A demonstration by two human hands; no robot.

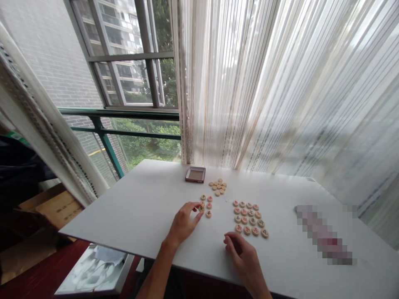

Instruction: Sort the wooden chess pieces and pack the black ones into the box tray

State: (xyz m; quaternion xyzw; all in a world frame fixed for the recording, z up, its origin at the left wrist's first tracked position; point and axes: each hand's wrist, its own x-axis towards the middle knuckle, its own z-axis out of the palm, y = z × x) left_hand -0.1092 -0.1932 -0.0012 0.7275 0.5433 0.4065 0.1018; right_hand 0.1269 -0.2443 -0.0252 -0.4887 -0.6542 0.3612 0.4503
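Left hand [183, 222]: thumb and forefinger clamped on one round lettered piece [201, 209], at the small two-column group [210, 205] on the white table [134, 203]. Right hand [243, 251]: fingers curled, just beside the near-left corner of the four-by-four grid [252, 221]; cannot tell whether its fingertips meet. Plain-topped cluster [218, 187] lies beyond, near a shallow box [195, 181].

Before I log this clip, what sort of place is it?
Probably a home, perhaps an enclosed balcony: sheer striped curtains, a green railing beneath the window, and a white table set against them.
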